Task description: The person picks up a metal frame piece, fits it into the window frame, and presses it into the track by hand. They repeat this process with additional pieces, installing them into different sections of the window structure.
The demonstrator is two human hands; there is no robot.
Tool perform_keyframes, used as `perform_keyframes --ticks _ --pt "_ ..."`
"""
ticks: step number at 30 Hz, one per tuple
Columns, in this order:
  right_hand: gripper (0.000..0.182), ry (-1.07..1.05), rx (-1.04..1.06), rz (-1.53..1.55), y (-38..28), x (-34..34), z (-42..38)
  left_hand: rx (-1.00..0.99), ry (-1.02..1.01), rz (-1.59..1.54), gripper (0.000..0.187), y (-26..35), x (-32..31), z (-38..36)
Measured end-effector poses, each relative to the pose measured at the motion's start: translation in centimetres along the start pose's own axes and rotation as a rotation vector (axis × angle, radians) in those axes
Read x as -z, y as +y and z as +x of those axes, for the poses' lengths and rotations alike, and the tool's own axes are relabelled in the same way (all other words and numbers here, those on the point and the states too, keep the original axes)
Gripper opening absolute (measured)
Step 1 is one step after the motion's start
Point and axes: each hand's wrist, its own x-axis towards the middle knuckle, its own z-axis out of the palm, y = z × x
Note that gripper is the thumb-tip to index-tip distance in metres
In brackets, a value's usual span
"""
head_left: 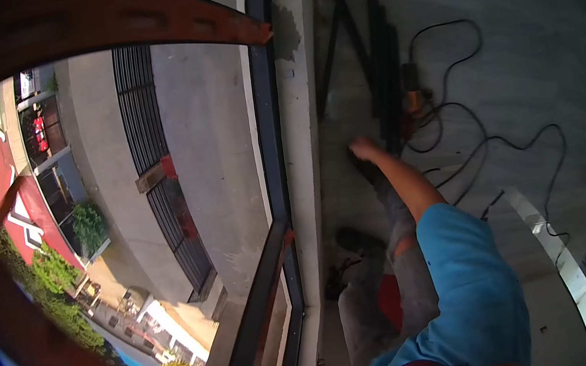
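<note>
My right hand [362,146] is at the end of a bare forearm reaching out from a blue sleeve. Its fingers look curled together, small and dim, and what they hold, if anything, cannot be made out. It is just above a dark shoe [365,165] on one of my legs. Long dark metal bars [382,59] lie on the floor beyond it. To the right of the bars is an orange and black power tool [413,99] with a black cord. My left hand does not show.
A dark metal frame [269,125] runs along a pale ledge [303,150] on the left, with a brown slotted beam [126,17] above and a slanted bar [257,313] below. Outside are buildings. Black cord [484,128] loops over the floor. A pale strip [551,240] lies right.
</note>
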Motion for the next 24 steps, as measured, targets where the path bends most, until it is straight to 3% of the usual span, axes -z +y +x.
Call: perform_keyframes --ticks 1,2,3,4,6,9,12,15,19,21,23,24 --pt "0.041 0.062 0.008 0.076 -2.0 0.0 3.3 0.033 -0.028 0.0 0.044 -0.8 -1.3 1.4" --pt "0.043 0.156 0.18 -0.151 -0.5 -2.0 10.8 0.068 -0.058 0.007 0.044 -1.3 -2.0 2.2" --pt "0.042 0.105 0.402 -0.685 -1.8 -1.2 14.7 0.097 -0.096 0.007 0.044 -2.1 -2.9 3.6" --pt "0.045 0.342 0.561 -0.335 -0.3 -2.8 18.2 0.126 -0.129 0.009 0.044 -2.8 -3.4 4.6" --pt "0.05 0.668 0.062 0.409 -6.4 -3.0 19.3 0.184 -0.185 0.007 0.044 -3.8 -4.2 6.3" --pt "0.047 0.709 0.016 0.455 -9.7 -2.0 19.3 0.265 -0.245 -0.002 0.045 -4.6 -3.1 7.6" --pt "0.049 0.668 0.057 0.305 -7.1 -2.5 20.4 0.32 -0.214 -0.038 0.046 -4.1 -0.7 7.2" --pt "0.039 0.736 0.292 0.177 -7.2 -1.2 15.0 0.358 -0.132 -0.109 0.047 -2.5 2.0 4.9" --pt "0.034 0.812 0.268 0.417 -6.7 -0.5 5.5 0.376 -0.115 -0.248 0.05 1.2 6.6 0.4" --pt "0.037 0.882 0.387 0.192 -3.1 -1.0 2.4 0.371 -0.112 -0.336 0.052 3.0 8.7 -2.7" --pt "0.039 0.439 0.197 0.755 -7.3 3.5 -9.9 0.358 -0.112 -0.43 0.053 4.1 10.2 -6.3" --pt "0.037 0.421 0.235 0.81 -7.5 4.7 -14.1 0.357 -0.113 -0.478 0.054 4.5 11.0 -8.7"
